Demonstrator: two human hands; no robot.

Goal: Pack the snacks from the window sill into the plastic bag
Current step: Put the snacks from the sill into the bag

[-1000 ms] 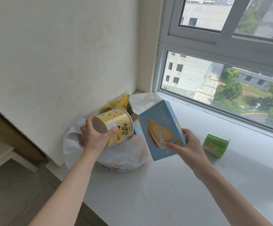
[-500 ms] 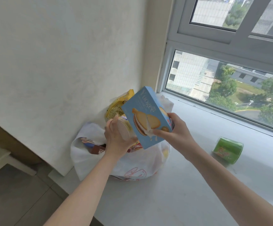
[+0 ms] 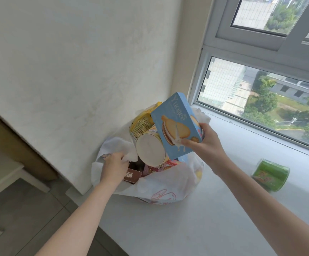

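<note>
A white plastic bag (image 3: 161, 183) stands on the window sill (image 3: 196, 224) against the wall, its mouth open. My left hand (image 3: 114, 167) grips the bag's left rim. A yellow can (image 3: 150, 151) lies tilted in the bag, its pale bottom facing me, with no hand on it. Behind it sticks up a yellow snack packet (image 3: 140, 122). My right hand (image 3: 203, 143) holds a light blue biscuit box (image 3: 176, 124) tilted over the bag's mouth, right of the can. A brown box (image 3: 132, 175) and pink packets (image 3: 155, 168) show inside.
A green can (image 3: 269, 174) lies on its side on the sill to the right. The window (image 3: 260, 93) runs along the sill's far edge. A white wall (image 3: 76, 71) stands behind the bag. The floor (image 3: 20, 215) drops off at the left.
My left hand has let go of the yellow can, which now rests in the bag, and has taken hold of the bag's rim. The blue box has moved over the bag.
</note>
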